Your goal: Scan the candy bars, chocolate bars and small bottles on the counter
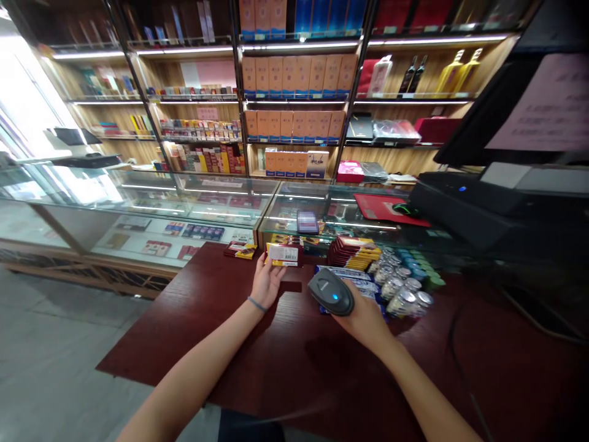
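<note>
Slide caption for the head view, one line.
Left hand holds a red-and-yellow packet; right hand grips a handheld scanner over the tabletop.

Packet (283, 254) in left grip (269, 282), scanner (329, 292) in right (365, 319)

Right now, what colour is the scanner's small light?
The scanner shows a blue light in the head view.

The reddish-brown table (184, 331) bears stacked packs (350, 253), blue packets (356, 280), jars (401, 301) and perhaps a phone (543, 312).
</note>
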The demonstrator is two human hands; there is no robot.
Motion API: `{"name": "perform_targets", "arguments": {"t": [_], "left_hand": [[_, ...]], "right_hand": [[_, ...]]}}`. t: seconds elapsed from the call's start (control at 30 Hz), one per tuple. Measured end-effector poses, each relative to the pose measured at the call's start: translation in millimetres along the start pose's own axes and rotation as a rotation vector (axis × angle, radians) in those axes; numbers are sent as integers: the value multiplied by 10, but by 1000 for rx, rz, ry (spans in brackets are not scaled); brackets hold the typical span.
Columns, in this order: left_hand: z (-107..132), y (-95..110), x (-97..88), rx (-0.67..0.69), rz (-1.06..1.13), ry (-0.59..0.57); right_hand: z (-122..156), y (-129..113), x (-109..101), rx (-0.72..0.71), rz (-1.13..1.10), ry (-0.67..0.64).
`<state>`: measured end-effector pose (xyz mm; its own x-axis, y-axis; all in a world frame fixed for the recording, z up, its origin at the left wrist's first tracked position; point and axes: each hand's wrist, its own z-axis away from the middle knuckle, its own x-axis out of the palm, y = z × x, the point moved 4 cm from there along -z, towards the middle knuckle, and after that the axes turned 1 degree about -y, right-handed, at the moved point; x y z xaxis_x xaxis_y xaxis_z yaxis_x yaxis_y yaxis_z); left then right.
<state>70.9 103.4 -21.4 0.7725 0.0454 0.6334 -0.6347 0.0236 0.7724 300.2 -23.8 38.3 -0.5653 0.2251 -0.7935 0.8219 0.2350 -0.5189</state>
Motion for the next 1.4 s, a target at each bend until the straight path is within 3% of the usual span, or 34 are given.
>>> {"name": "perform_targets", "arguments": {"t": [0.17,0.4,0.7,0.87,1.1,1.2,1.4], "left_hand": [[35,-13,38,59,-183,-84],[-15,-70,0,-9,23,-45],[-40,147,238,48,-13,-103],[-37,224,636,39,-42,-103],[-103,90,1330,277,-198,-84],[-118,33,1642,456,-469,-159],[-60,-207,2254,736,-1404,-361]], "right_hand": [[-5,39,39,-19,53,-60],[-21,46,-12,23,-21,-5],[-142,190,-500,97,-137,131],[-117,334,-785,166,-172,165],[-30,641,-1015,207,-218,228],[16,803,-1073,240,-229,268],[97,997,-1217,291,-258,336]]}}
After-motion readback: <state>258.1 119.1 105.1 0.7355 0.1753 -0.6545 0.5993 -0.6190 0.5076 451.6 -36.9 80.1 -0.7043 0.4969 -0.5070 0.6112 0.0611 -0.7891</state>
